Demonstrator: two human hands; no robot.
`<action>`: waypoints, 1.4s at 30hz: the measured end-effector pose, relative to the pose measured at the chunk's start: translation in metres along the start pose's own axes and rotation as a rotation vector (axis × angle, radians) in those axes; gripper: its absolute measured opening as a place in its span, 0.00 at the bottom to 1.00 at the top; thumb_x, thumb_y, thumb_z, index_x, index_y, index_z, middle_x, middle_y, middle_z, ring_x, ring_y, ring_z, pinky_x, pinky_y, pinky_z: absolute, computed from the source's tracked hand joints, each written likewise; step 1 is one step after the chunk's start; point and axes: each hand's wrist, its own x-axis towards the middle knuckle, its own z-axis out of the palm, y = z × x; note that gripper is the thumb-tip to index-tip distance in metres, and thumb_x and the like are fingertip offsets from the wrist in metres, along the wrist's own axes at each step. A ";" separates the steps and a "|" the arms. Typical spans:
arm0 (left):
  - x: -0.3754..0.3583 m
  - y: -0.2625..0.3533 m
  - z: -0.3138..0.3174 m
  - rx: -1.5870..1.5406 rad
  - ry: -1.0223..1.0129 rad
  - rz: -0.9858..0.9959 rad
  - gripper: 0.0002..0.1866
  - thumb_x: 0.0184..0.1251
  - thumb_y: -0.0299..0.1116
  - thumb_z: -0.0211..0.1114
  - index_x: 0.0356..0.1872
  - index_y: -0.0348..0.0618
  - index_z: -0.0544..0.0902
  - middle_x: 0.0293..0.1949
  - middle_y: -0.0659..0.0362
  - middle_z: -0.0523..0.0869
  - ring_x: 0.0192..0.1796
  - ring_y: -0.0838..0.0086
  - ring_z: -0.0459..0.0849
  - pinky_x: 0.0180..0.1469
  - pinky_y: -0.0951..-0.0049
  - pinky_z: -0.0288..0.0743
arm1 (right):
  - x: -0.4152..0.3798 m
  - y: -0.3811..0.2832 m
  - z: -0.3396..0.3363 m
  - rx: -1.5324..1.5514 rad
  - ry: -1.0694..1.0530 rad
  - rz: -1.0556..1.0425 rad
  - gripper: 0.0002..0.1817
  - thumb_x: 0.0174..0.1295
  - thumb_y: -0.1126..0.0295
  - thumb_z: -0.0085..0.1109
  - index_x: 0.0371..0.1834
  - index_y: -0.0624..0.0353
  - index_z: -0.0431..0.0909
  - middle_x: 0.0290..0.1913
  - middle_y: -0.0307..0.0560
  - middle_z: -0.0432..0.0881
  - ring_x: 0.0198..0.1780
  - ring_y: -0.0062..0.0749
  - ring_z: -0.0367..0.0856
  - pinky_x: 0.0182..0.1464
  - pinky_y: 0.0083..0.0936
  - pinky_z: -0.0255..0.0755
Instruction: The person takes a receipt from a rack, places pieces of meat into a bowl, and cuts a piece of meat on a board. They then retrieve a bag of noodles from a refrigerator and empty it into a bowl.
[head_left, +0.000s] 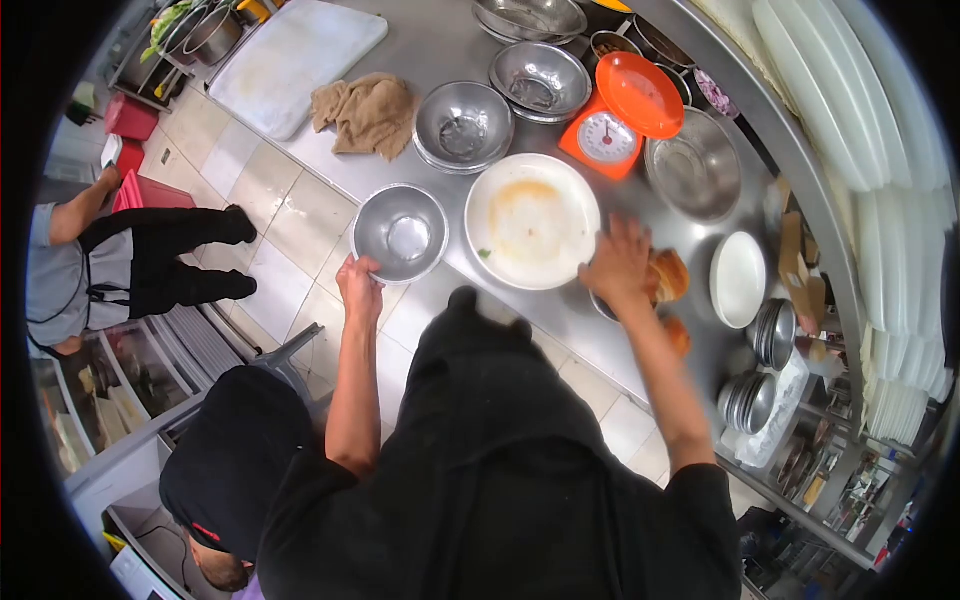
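My left hand (pixel 360 284) grips the near rim of a steel mixing bowl (pixel 402 234), held off the counter's front edge with its inside bare. Just right of the bowl is a large white plate (pixel 535 215) with a brownish smear and a bit of green on it. At the plate's right rim, my right hand (pixel 620 262) is stretched out with its fingers apart and nothing in them. Bread buns (pixel 670 275) sit close beside that hand, partly hidden by the hand and forearm.
Behind stand steel bowls (pixel 463 125), an orange kitchen scale (pixel 606 137), a brown cloth (pixel 365 114) and a white cutting board (pixel 300 62). An oval white dish (pixel 738 280) lies right. One person (pixel 235 450) is close at my left; another person (pixel 85 265) stands farther off.
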 end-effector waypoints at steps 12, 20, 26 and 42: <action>0.010 -0.013 -0.016 -0.108 -0.008 -0.030 0.12 0.46 0.20 0.56 0.35 0.36 0.77 0.23 0.63 0.76 0.18 0.81 0.69 0.18 0.81 0.61 | 0.011 -0.015 0.027 -0.068 0.028 -0.089 0.22 0.40 0.59 0.64 0.38 0.60 0.86 0.65 0.52 0.66 0.70 0.50 0.55 0.73 0.58 0.37; 0.017 -0.005 -0.015 -0.096 0.004 -0.003 0.15 0.45 0.20 0.56 0.38 0.34 0.78 0.24 0.62 0.77 0.19 0.81 0.70 0.18 0.82 0.61 | -0.005 0.002 0.012 0.119 0.084 -0.022 0.27 0.41 0.56 0.65 0.44 0.61 0.83 0.64 0.54 0.65 0.70 0.52 0.54 0.71 0.58 0.42; 0.022 -0.008 -0.010 -0.140 -0.020 -0.024 0.13 0.46 0.19 0.53 0.37 0.34 0.76 0.25 0.61 0.77 0.19 0.80 0.71 0.19 0.81 0.63 | -0.010 0.006 0.028 0.019 0.168 -0.054 0.21 0.44 0.59 0.65 0.40 0.59 0.84 0.65 0.51 0.65 0.69 0.49 0.56 0.70 0.56 0.45; 0.015 -0.004 -0.008 -0.137 0.007 -0.061 0.13 0.46 0.19 0.55 0.36 0.35 0.78 0.25 0.62 0.77 0.21 0.80 0.71 0.19 0.80 0.61 | -0.021 0.019 0.005 0.582 0.140 -0.112 0.04 0.53 0.74 0.62 0.28 0.58 0.87 0.60 0.44 0.77 0.65 0.48 0.64 0.68 0.40 0.56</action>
